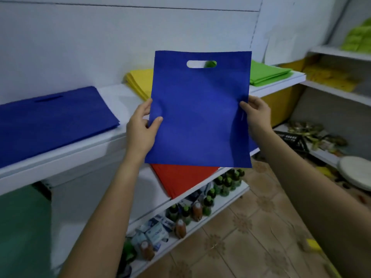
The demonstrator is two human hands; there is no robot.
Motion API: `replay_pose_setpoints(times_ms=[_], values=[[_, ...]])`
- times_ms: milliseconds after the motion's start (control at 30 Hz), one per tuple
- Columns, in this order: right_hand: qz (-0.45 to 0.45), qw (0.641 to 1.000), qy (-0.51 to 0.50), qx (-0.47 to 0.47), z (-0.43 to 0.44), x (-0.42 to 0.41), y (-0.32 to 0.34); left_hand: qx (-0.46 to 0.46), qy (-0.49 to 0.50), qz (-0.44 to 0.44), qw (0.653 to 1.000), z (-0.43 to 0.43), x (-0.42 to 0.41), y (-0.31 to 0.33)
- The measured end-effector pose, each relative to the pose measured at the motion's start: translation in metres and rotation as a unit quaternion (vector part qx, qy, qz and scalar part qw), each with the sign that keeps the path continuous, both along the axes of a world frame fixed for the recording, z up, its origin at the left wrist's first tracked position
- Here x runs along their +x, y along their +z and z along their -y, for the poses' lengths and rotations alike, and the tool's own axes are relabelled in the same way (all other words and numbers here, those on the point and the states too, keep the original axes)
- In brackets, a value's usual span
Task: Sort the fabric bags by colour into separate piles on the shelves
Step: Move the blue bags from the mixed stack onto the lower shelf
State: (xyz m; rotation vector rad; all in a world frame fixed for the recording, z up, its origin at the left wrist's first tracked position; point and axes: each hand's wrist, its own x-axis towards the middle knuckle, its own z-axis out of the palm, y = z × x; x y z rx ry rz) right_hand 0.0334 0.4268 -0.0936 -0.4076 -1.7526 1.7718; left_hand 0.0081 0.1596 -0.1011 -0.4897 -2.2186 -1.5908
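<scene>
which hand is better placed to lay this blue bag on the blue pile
Left, likely. The left hand grips the bag by its left edge, the side nearer the blue pile on the shelf. The right hand holds the opposite edge, further from it.

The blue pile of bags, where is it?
Head view: the blue pile lies far left on the upper shelf, left of the yellow pile and the held-up blue bag.

I hold a blue bag [198, 111] upright in front of the shelves, my left hand [141, 125] pinching its left edge and my right hand [256, 113] its right. Blue pile [50, 119], yellow pile [139, 82] and green pile [265, 74] lie on the top shelf [112, 97]; a red pile [180, 177] sits below.
</scene>
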Motion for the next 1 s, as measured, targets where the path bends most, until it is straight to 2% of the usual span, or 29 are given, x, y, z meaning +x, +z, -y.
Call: replay_pose_setpoints(times_ms=[133,367,567,767,1000], values=[[0.051,0.998,-0.033,-0.008,-0.077,0.039,-0.026,0.048,-0.044,0.07,0.995,-0.082,0.018,-0.038],[0.15,0.985,-0.077,-0.035,-0.213,0.103,-0.092,0.006,-0.047,0.2,0.979,-0.222,0.065,-0.123],[0.246,0.964,-0.071,-0.075,-0.278,0.143,-0.162,-0.007,-0.05,0.307,0.95,-0.283,0.107,-0.194],[0.279,0.951,-0.072,-0.115,-0.308,0.121,-0.197,0.005,-0.011,0.351,0.936,-0.317,0.114,-0.23],[0.306,0.939,-0.075,-0.135,-0.337,0.06,-0.211,0.019,0.016,0.371,0.928,-0.349,0.061,-0.256]])
